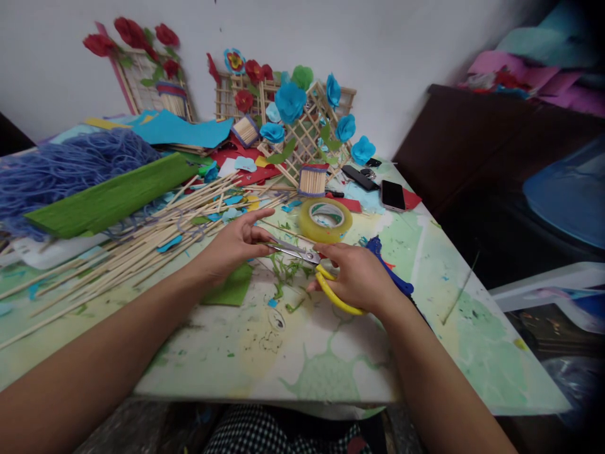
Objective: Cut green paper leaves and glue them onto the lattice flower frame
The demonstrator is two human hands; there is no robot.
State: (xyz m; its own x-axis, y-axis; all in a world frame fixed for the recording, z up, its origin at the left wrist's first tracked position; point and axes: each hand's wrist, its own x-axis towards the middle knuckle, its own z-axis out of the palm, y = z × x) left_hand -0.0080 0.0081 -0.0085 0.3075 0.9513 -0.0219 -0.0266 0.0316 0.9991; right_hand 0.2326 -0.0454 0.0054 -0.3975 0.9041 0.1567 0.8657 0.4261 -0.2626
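Observation:
Yellow-handled scissors (338,301) are in my right hand (362,277), its fingers wrapped round the handles, with the blades pointing left. At the blade tips, my left hand (241,239) has its thumb and a finger pinched together; whether it grips the tips or a small piece there is too small to tell. Below the blades lie green paper scraps (288,271) on the table. A green paper piece (231,287) rests partly under my left wrist. Just beyond the scissors sits a roll of clear yellow tape (305,221).
Thin wooden sticks (142,252), blue yarn (70,170) and a green paper strip (108,195) cover the left. Lattices with paper flowers (290,102) stand behind. A phone (392,195) lies back right, and a blue tool (392,271) beside my right hand.

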